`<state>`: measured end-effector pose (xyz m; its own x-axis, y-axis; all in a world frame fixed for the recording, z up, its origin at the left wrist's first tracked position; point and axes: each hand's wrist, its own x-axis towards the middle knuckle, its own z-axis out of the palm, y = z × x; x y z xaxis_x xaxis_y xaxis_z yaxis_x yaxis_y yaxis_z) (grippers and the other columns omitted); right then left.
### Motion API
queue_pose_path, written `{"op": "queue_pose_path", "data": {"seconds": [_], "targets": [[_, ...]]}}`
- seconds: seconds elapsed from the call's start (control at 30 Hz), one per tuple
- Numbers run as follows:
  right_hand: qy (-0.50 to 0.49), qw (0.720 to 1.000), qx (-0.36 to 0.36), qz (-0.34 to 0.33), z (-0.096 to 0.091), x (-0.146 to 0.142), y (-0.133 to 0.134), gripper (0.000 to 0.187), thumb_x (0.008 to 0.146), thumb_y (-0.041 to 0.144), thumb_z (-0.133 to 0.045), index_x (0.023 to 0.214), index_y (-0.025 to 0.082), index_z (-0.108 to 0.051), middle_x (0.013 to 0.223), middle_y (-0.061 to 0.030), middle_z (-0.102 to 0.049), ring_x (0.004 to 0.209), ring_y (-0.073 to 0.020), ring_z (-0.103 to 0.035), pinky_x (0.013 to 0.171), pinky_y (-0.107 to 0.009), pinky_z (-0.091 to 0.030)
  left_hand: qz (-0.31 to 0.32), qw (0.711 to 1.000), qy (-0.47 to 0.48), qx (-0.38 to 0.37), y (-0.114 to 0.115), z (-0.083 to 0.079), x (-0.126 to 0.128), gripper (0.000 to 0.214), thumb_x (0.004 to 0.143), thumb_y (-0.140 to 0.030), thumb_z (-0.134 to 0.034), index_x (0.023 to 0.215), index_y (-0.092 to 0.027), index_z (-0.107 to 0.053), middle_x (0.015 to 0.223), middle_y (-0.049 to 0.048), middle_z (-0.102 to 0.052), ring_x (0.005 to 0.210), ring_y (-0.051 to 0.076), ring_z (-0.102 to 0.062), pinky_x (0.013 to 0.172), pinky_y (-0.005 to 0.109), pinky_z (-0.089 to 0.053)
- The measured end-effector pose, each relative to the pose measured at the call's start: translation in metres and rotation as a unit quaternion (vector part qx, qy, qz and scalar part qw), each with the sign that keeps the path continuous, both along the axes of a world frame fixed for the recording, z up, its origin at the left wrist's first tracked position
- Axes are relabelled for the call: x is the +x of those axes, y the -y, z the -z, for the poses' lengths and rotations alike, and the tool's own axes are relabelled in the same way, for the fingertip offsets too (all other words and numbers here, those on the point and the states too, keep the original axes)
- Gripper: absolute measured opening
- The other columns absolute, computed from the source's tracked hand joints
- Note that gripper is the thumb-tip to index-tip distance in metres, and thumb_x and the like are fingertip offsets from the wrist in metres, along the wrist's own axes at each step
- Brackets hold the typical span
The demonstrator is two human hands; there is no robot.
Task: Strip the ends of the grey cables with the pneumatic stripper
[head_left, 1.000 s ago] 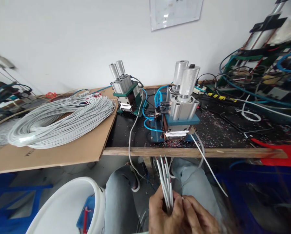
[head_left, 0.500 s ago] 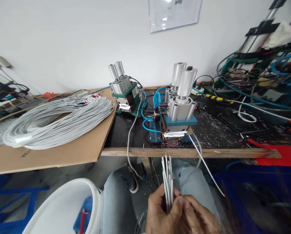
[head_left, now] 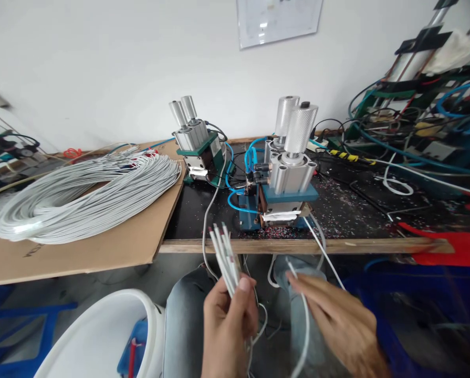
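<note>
My left hand (head_left: pixel 231 323) is closed around a bundle of white cables (head_left: pixel 223 254), whose stripped ends fan upward with small coloured wire tips. To its right, my right hand (head_left: pixel 339 320) pinches a single white cable (head_left: pixel 306 328) near its end; the rest hangs down between my legs. The hands are apart, both in front of the bench edge. Beyond them stands a pneumatic machine (head_left: pixel 292 181) with knurled silver cylinders on a blue-green plate and a white strip across its front.
A big coil of grey-white cable (head_left: pixel 81 202) lies on cardboard (head_left: pixel 140 244) at the left. A second, smaller machine (head_left: pixel 195 139) stands behind. Below left is a white bucket (head_left: pixel 152 310) with a blue container (head_left: pixel 132 344). Red cloth (head_left: pixel 435 249) hangs over the right edge.
My hands were together at the bundle and have separated. The left has moved left with the bundle; the right has moved right, drawing one cable away.
</note>
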<state>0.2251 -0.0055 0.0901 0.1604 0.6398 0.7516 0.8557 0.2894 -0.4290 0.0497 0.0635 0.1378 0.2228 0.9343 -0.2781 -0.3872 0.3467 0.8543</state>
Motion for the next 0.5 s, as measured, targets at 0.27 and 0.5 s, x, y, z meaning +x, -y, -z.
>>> {"op": "queue_pose_path", "data": {"seconds": [0.27, 0.5], "targets": [[-0.027, 0.996, 0.08, 0.033, 0.003, 0.019, -0.064, 0.05, 0.088, -0.001, -0.066, 0.127, 0.029, -0.071, 0.11, -0.0031, -0.085, 0.101, -0.0223, -0.081, 0.092, -0.034, -0.067, -0.134, 0.989, 0.067, -0.002, 0.004, -0.051, 0.008, 0.036, 0.055, -0.05, -0.097, 0.065, -0.022, -0.075, 0.042, -0.0096, -0.048, 0.036, 0.001, -0.026, 0.04, 0.019, -0.014], [-0.027, 0.995, 0.072, 0.065, -0.007, 0.019, -0.079, 0.039, 0.092, 0.003, -0.064, 0.123, 0.025, -0.071, 0.108, -0.0044, -0.084, 0.097, -0.0173, -0.08, 0.088, -0.031, -0.066, -0.133, 0.987, 0.085, 0.003, 0.001, -0.055, 0.025, 0.035, 0.055, -0.051, -0.096, 0.065, -0.024, -0.077, 0.043, -0.01, -0.045, 0.038, 0.003, -0.022, 0.041, 0.022, -0.011]]}}
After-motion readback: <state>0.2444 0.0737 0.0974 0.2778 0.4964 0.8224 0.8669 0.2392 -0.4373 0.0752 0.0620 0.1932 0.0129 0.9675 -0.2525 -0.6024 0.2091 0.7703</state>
